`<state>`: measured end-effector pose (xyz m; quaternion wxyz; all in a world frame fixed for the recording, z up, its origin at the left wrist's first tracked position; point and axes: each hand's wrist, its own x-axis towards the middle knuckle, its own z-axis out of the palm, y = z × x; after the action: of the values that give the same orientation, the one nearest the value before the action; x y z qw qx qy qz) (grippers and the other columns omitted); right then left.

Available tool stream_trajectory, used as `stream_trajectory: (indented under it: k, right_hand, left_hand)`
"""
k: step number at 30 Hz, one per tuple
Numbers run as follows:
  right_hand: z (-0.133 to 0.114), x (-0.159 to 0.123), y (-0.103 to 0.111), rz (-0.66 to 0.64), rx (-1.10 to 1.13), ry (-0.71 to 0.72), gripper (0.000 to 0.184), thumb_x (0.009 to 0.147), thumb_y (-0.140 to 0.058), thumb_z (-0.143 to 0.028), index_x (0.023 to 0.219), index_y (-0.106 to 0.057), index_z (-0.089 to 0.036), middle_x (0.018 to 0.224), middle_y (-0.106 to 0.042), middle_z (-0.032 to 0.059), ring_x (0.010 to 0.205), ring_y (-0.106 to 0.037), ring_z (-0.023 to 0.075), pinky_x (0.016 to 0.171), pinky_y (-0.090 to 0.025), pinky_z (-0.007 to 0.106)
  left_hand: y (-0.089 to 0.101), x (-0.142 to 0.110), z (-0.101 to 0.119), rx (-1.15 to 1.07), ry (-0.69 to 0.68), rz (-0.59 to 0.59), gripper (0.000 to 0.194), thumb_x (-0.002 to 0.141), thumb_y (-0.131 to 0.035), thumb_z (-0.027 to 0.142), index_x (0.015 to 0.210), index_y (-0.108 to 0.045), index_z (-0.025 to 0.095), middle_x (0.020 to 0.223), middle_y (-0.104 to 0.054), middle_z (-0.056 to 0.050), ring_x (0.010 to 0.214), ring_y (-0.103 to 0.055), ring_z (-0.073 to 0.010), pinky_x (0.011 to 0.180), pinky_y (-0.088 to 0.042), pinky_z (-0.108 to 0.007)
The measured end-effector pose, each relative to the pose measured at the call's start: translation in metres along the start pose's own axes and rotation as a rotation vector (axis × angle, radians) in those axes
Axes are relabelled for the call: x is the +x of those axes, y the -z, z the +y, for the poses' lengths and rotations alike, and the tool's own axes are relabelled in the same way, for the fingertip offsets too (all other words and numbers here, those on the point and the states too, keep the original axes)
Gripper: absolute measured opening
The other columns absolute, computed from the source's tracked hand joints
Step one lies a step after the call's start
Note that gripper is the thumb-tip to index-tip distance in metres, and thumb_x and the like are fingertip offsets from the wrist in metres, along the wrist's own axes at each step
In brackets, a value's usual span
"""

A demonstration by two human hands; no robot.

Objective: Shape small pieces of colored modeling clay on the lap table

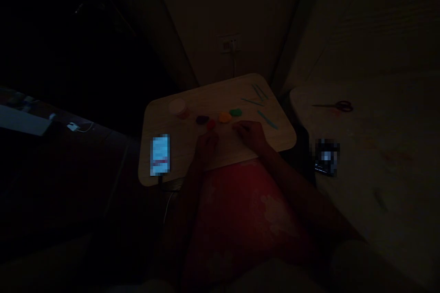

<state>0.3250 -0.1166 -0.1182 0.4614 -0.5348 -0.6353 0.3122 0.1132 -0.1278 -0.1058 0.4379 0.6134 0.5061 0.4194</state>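
The light is very dim over a small wooden table (185, 146). My left hand (206, 145) rests near its front edge with the fingers curled, just below a red lump of modelling clay (211, 124). Whether the fingertips touch that lump is too dark to see. To the right, my right hand (251, 135) is bent with its fingers drawn together; anything inside them is hidden. Beyond my hands lie a dark purple lump (202, 120), an orange lump (225, 117) and a green lump (235, 112). A blue-green modelling tool (267, 119) lies beside my right hand.
Several thin sticks (257, 94) lie at the far right of the table. A pale round tub (178, 107) stands at the back left, and a lit phone (160, 154) with a cable at the front left. Scissors (333, 105) and another device (326, 158) lie on the pale surface at right.
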Motion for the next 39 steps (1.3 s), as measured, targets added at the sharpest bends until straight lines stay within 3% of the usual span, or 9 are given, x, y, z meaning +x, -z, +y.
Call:
stream_trajectory:
  k: [5, 10, 14, 20, 25, 32, 39]
  right_hand:
    - [0.004, 0.001, 0.0, 0.015, -0.027, 0.075, 0.02, 0.09, -0.063, -0.026, 0.09, -0.083, -0.023, 0.101, -0.081, 0.0081, 0.095, -0.075, 0.0247, 0.091, -0.056, 0.038]
    - [0.006, 0.001, -0.002, 0.017, -0.055, 0.075, 0.026, 0.09, -0.061, -0.023, 0.105, -0.082, -0.02, 0.107, -0.081, 0.0095, 0.098, -0.075, 0.0241, 0.091, -0.057, 0.037]
    - [0.005, 0.001, -0.002, 0.01, -0.073, 0.068, 0.026, 0.092, -0.057, -0.019, 0.101, -0.082, -0.019, 0.104, -0.081, 0.0098, 0.096, -0.075, 0.0237, 0.091, -0.056, 0.036]
    - [-0.002, 0.001, 0.001, -0.021, -0.129, 0.011, 0.013, 0.087, -0.071, -0.026, 0.086, -0.079, -0.017, 0.083, -0.078, 0.0067, 0.075, -0.069, 0.0202, 0.072, -0.051, 0.03]
    - [-0.004, 0.0, -0.001, 0.003, -0.132, -0.025, 0.019, 0.081, -0.079, -0.033, 0.073, -0.074, -0.016, 0.068, -0.071, 0.0029, 0.062, -0.061, 0.0158, 0.06, -0.043, 0.027]
    - [0.007, 0.003, -0.002, -0.004, -0.093, 0.127, 0.018, 0.092, -0.066, -0.027, 0.086, -0.083, -0.022, 0.093, -0.081, 0.0081, 0.087, -0.073, 0.0242, 0.083, -0.055, 0.037]
    - [0.011, 0.003, 0.0, -0.004, -0.114, 0.196, 0.023, 0.091, -0.062, -0.02, 0.099, -0.084, -0.024, 0.099, -0.079, 0.0079, 0.092, -0.072, 0.0238, 0.088, -0.057, 0.039]
  left_hand:
    - [-0.001, 0.0, 0.002, -0.01, 0.014, -0.003, 0.05, 0.09, -0.062, 0.057, 0.059, -0.049, 0.019, 0.055, -0.041, 0.003, 0.054, -0.034, -0.0104, 0.052, -0.025, -0.027]
    - [-0.001, 0.0, -0.001, -0.012, -0.001, -0.013, 0.051, 0.09, -0.061, 0.058, 0.06, -0.049, 0.019, 0.056, -0.042, 0.003, 0.054, -0.035, -0.0104, 0.053, -0.027, -0.027]
    - [-0.001, 0.001, -0.001, -0.002, 0.001, -0.007, 0.051, 0.089, -0.061, 0.059, 0.059, -0.049, 0.019, 0.056, -0.041, 0.003, 0.054, -0.035, -0.0107, 0.053, -0.028, -0.027]
    - [-0.001, 0.001, -0.002, 0.019, -0.002, -0.025, 0.049, 0.091, -0.057, 0.056, 0.06, -0.049, 0.019, 0.056, -0.043, 0.002, 0.054, -0.036, -0.0109, 0.052, -0.027, -0.027]
    - [-0.001, 0.0, -0.001, 0.044, -0.015, -0.01, 0.048, 0.092, -0.058, 0.054, 0.06, -0.049, 0.019, 0.057, -0.043, 0.002, 0.055, -0.036, -0.0111, 0.053, -0.027, -0.027]
    - [0.0, 0.001, -0.002, 0.04, -0.02, -0.018, 0.049, 0.092, -0.058, 0.056, 0.06, -0.049, 0.02, 0.056, -0.042, 0.002, 0.055, -0.035, -0.0114, 0.053, -0.026, -0.027]
    - [-0.001, 0.001, -0.002, 0.029, -0.007, -0.015, 0.05, 0.091, -0.059, 0.055, 0.059, -0.048, 0.019, 0.056, -0.043, 0.002, 0.055, -0.036, -0.0109, 0.052, -0.026, -0.027]
